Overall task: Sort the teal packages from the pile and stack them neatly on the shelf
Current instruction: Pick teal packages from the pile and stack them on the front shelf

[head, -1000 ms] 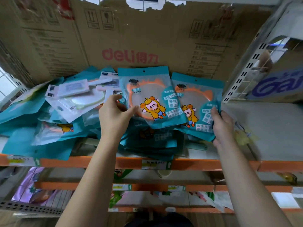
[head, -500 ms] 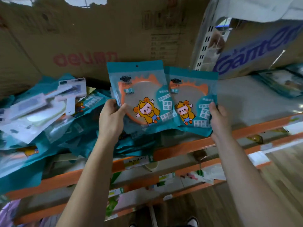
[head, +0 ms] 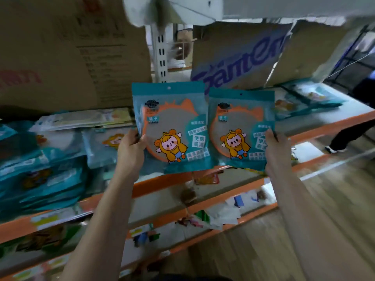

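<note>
From the head camera, I see both hands raised in front of an orange-edged metal shelf (head: pixel 162 182) with a pale grey board. The left hand (head: pixel 130 148) grips the left edge of a flat teal plastic package with an orange ring and a yellow cartoon figure printed on it (head: pixel 172 126). The thumb is on the front and the fingers are curled behind. The right hand (head: pixel 277 151) clamps the right edge of a second, matching teal package (head: pixel 241 128) the same way. Both packages are held upright in the air, above the shelf's front edge, side by side with their inner edges touching. I cannot tell which one overlaps.

To the left, a loose pile of teal packages (head: pixel 40 175) lies on the shelf, with some pale, whitish packs on top. Behind the pile stands a large brown cardboard box (head: pixel 71 57) with printed text too blurred to read. A white slotted steel upright (head: pixel 161 55) rises behind the left package. To its right, a torn cardboard sheet with big blue lettering (head: pixel 239 63) leans at the back. Further right on the same shelf lies a small flat stack of teal packages (head: pixel 310 98), well apart from the pile, with bare board between.

Below, two lower orange-edged shelves (head: pixel 203 207) carry mixed small goods and paper labels. A wooden plank floor (head: pixel 334 199) runs along the right, where another person's dark-trousered leg (head: pixel 349 136) shows.
</note>
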The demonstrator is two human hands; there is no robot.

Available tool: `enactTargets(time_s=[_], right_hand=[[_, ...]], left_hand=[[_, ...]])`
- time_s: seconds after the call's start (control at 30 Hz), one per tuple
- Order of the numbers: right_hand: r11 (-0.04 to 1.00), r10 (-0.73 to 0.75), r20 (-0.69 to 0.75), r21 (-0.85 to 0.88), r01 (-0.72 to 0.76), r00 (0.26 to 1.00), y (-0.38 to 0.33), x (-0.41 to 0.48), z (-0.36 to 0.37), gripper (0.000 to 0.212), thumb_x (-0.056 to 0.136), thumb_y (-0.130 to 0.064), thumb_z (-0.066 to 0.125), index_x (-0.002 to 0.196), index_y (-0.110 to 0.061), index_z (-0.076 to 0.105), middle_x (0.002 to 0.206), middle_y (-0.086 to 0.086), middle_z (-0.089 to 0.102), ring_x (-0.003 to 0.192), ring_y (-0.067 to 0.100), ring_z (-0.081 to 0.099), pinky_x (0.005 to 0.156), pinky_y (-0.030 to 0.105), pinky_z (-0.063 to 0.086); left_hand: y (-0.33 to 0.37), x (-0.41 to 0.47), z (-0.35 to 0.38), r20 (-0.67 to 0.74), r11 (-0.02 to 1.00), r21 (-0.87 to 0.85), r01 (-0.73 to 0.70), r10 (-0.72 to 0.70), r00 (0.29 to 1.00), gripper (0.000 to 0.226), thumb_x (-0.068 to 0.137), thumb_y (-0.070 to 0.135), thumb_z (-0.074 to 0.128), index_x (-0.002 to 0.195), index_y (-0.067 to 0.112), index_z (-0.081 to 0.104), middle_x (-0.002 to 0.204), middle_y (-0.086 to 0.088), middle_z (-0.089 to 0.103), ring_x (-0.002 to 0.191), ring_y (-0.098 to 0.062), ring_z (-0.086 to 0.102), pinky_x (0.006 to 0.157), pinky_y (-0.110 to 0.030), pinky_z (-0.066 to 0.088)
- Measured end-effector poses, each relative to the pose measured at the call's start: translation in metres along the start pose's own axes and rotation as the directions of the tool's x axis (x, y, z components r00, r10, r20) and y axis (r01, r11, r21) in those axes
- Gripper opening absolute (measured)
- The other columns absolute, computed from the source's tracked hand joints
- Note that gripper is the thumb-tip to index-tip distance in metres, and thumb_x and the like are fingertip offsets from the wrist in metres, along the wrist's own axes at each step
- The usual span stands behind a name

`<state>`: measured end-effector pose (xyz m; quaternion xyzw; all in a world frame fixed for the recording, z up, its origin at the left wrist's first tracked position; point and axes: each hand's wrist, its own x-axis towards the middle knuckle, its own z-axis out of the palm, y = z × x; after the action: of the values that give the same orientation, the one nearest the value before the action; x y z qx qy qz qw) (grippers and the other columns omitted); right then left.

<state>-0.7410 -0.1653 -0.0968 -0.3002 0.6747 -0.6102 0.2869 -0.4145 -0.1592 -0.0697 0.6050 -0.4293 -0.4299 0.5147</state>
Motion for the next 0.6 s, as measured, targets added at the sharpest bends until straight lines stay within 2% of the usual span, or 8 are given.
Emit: enactTargets(time_s=[0.13, 0.2, 0.27, 0.33, 0.4, 0.53, 0.6], right_hand=[[0.999, -0.011, -0.033, -0.049, 0.009, 0.999, 0.003, 0.044, -0.054, 0.018, 0.099, -0.027, 0.051, 0.101, -0.012, 0.06, 0.089, 0.002, 0.068, 0.074, 0.015, 0.066, 0.066, 0.029, 0.052], [0.999, 0.006, -0.053, -0.039, -0.008, 0.999, 0.006, 0.064, -0.074, 0.017, 0.097, -0.027, 0.054, 0.093, -0.014, 0.063, 0.086, 0.0, 0.068, 0.077, 0.02, 0.067, 0.07, 0.036, 0.054], [0.999, 0.037, -0.068, -0.013, -0.038, 0.997, 0.011, 0.082, -0.091, 0.015, 0.096, -0.026, 0.056, 0.085, -0.021, 0.065, 0.086, 0.0, 0.07, 0.082, 0.025, 0.068, 0.075, 0.041, 0.055], [0.998, 0.067, -0.08, 0.011, -0.067, 0.995, 0.017, 0.101, -0.108, 0.012, 0.096, -0.026, 0.057, 0.088, -0.021, 0.066, 0.089, 0.003, 0.071, 0.084, 0.027, 0.069, 0.076, 0.043, 0.056], [0.996, 0.086, -0.088, 0.025, -0.084, 0.992, 0.022, 0.121, -0.124, 0.013, 0.096, -0.028, 0.058, 0.092, -0.019, 0.066, 0.087, 0.0, 0.071, 0.077, 0.02, 0.069, 0.071, 0.037, 0.059], [0.993, 0.106, -0.109, 0.055, -0.1, 0.988, 0.021, 0.175, -0.153, 0.018, 0.094, -0.034, 0.061, 0.094, -0.018, 0.069, 0.087, -0.002, 0.07, 0.075, 0.018, 0.068, 0.066, 0.032, 0.056], [0.991, 0.118, -0.125, 0.069, -0.11, 0.985, 0.018, 0.206, -0.168, 0.022, 0.091, -0.036, 0.065, 0.1, -0.015, 0.069, 0.084, -0.004, 0.07, 0.069, 0.013, 0.069, 0.058, 0.026, 0.055]], left_hand=[[-0.001, -0.003, 0.06, -0.012, 1.0, 0.0, 0.021, -0.021, 1.0, 0.021, 0.096, 0.008, 0.049, 0.086, 0.024, 0.058, 0.095, -0.006, 0.066, 0.094, -0.03, 0.064, 0.093, -0.056, 0.05], [-0.001, -0.001, 0.088, -0.008, 1.0, 0.013, 0.027, -0.027, 1.0, 0.021, 0.095, 0.007, 0.05, 0.085, 0.024, 0.058, 0.096, -0.009, 0.066, 0.097, -0.033, 0.063, 0.095, -0.057, 0.048], [0.0, 0.003, 0.117, -0.003, 0.999, 0.014, 0.037, -0.036, 0.999, 0.021, 0.096, 0.007, 0.051, 0.085, 0.024, 0.059, 0.095, -0.008, 0.066, 0.093, -0.03, 0.063, 0.095, -0.056, 0.049], [0.002, 0.008, 0.148, 0.018, 0.999, 0.021, 0.034, -0.035, 0.999, 0.017, 0.096, 0.007, 0.05, 0.089, 0.018, 0.06, 0.092, -0.007, 0.065, 0.087, -0.025, 0.061, 0.093, -0.054, 0.051], [0.003, 0.015, 0.181, 0.045, 0.999, 0.017, 0.029, -0.03, 0.999, 0.012, 0.097, 0.005, 0.049, 0.092, 0.01, 0.058, 0.091, -0.011, 0.062, 0.088, -0.027, 0.058, 0.093, -0.055, 0.048], [0.01, 0.032, 0.247, 0.079, 0.999, 0.037, 0.009, -0.012, 0.997, 0.02, 0.099, 0.015, 0.051, 0.08, 0.018, 0.055, 0.084, -0.012, 0.057, 0.083, -0.026, 0.054, 0.084, -0.05, 0.047], [0.011, 0.045, 0.28, 0.104, 1.0, 0.026, 0.0, -0.003, 0.995, 0.022, 0.099, 0.016, 0.051, 0.077, 0.018, 0.054, 0.083, -0.012, 0.055, 0.082, -0.025, 0.052, 0.082, -0.047, 0.046]])
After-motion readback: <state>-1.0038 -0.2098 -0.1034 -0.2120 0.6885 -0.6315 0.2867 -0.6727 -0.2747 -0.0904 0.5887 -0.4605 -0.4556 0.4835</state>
